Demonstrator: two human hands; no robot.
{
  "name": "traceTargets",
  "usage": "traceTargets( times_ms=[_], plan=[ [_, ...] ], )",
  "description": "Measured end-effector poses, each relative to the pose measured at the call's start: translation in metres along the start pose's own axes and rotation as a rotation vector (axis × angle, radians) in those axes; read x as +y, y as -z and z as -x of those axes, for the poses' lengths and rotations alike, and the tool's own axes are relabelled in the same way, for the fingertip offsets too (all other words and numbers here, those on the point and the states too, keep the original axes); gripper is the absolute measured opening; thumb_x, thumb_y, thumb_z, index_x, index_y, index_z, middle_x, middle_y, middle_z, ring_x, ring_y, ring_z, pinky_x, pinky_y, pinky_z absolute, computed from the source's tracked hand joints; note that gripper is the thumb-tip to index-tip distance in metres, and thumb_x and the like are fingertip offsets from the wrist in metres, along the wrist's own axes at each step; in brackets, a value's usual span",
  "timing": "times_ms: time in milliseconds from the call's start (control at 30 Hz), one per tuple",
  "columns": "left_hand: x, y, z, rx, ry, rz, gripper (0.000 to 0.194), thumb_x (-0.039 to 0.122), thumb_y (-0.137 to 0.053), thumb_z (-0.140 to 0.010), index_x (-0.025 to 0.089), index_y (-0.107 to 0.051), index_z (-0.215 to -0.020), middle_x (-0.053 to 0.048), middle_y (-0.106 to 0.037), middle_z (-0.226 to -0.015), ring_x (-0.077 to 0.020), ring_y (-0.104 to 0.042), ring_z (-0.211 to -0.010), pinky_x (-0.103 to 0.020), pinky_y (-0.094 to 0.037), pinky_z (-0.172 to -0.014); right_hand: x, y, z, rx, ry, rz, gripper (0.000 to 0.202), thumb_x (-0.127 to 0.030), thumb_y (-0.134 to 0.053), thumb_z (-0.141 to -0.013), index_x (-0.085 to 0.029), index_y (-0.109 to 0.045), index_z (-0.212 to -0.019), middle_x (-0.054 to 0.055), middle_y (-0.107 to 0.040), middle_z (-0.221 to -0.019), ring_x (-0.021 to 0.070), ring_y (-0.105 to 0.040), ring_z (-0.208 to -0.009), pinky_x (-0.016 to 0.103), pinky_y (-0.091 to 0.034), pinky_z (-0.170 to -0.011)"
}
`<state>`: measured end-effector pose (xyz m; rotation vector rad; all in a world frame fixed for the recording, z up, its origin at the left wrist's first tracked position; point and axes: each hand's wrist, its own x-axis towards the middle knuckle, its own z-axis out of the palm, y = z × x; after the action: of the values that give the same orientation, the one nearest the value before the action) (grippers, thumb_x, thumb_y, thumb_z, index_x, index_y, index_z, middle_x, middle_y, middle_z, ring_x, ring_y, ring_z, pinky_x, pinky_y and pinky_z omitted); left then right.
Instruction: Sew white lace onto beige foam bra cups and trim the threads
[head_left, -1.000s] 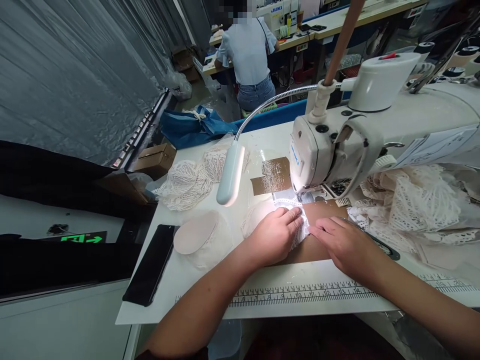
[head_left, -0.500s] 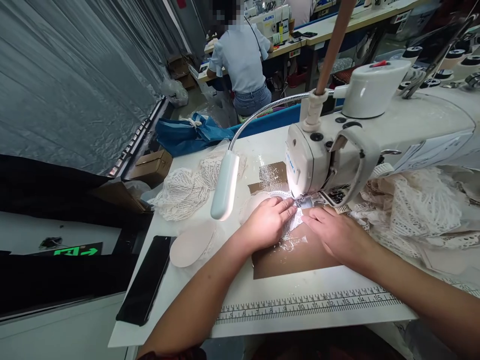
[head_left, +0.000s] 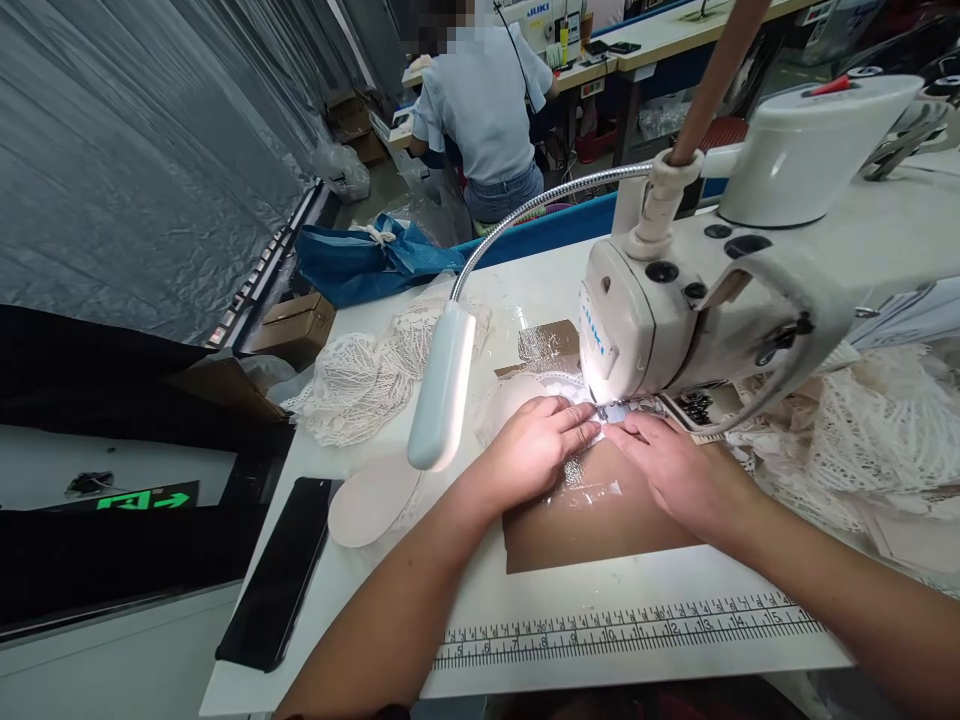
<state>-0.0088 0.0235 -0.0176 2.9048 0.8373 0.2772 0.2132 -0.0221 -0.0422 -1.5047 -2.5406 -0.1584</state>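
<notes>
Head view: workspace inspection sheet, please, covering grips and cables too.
Surface: white table, ruler scale along near edge, brown sheet beneath the work.
Job's things: pale fabric at sewing machine.
Clutter: lace heaps either side, beige oval pad, black phone-like slab.
Grips: left hand laid on the fabric; right hand beside it, hold unclear.
Cables: nothing seen on the table.
Surroundings: seated person at another bench, grey curtain.

Fabric [head_left: 504, 403] seemingly beneath hands [head_left: 534, 448] [head_left: 664, 465], phone [head_left: 276, 575] to their left on table [head_left: 480, 598]

JUKI on near machine [head_left: 637, 315], 3 o'clock, and rear machine [head_left: 534, 18], 12 o'clock. Ruler [head_left: 615, 637], 5 o'clock, numbered 5–15. Green arrow sign [head_left: 142, 498], 8 o'clock.
</notes>
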Motion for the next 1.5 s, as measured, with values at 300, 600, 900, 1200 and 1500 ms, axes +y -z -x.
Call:
traceTargets(
  times_ms=[300,600,900,1200,1500],
  plan=[
    [-0.008,-0.005,-0.002,0.066,0.041,-0.001,0.037,0.015,-0.049,-0.092,0.014,-0.06,-0.127,-0.015,-0.066,-0.123,-0.0282,-0.055,-0.107,-0.043,-0.048,-0.086,0.005,-0.004,0.005,0.038,-0.016,-0.151,0.059,-0.001,-0.04,-0.082,-0.027,-0.063,-0.129,0.008,-0.068,-0.101,0.0145,-0.057,-0.072,0.024,-0.037,-0.055],
    [-0.008,-0.007,-0.002,0.07,0.052,-0.004,0.037,0.013,-0.048,-0.091,0.015,-0.061,-0.126,-0.013,-0.064,-0.127,-0.0266,-0.054,-0.107,-0.041,-0.046,-0.089,0.006,-0.001,0.004,0.056,-0.025,-0.201,0.051,-0.008,-0.042,-0.086,-0.027,-0.065,-0.127,0.007,-0.068,-0.102,0.0149,-0.055,-0.069,0.026,-0.037,-0.056],
    [-0.005,-0.003,-0.003,0.022,0.088,-0.034,0.038,0.016,-0.048,-0.093,0.016,-0.059,-0.129,-0.013,-0.063,-0.128,-0.0258,-0.055,-0.107,-0.04,-0.046,-0.09,0.007,0.005,0.003,0.019,-0.022,-0.248,0.048,-0.007,-0.042,-0.087,-0.025,-0.065,-0.126,0.005,-0.068,-0.103,0.0138,-0.055,-0.071,0.025,-0.036,-0.057],
    [0.011,0.012,-0.001,-0.034,0.23,-0.141,0.04,0.021,-0.046,-0.093,0.011,-0.054,-0.131,-0.016,-0.058,-0.132,-0.0303,-0.053,-0.118,-0.044,-0.047,-0.093,0.005,0.01,0.001,0.045,-0.035,-0.21,0.043,-0.009,-0.043,-0.086,-0.025,-0.07,-0.116,0.004,-0.068,-0.095,0.014,-0.055,-0.068,0.026,-0.035,-0.055],
    [0.039,0.018,0.0,-0.143,0.367,-0.141,0.025,0.029,-0.044,-0.096,0.015,-0.064,-0.091,-0.009,-0.062,-0.096,-0.0229,-0.058,-0.083,-0.032,-0.049,-0.06,0.009,0.006,0.006,0.029,-0.067,-0.131,0.04,-0.013,-0.043,-0.089,-0.023,-0.071,-0.116,0.009,-0.071,-0.094,0.0175,-0.059,-0.068,0.027,-0.042,-0.059]
  ],
)
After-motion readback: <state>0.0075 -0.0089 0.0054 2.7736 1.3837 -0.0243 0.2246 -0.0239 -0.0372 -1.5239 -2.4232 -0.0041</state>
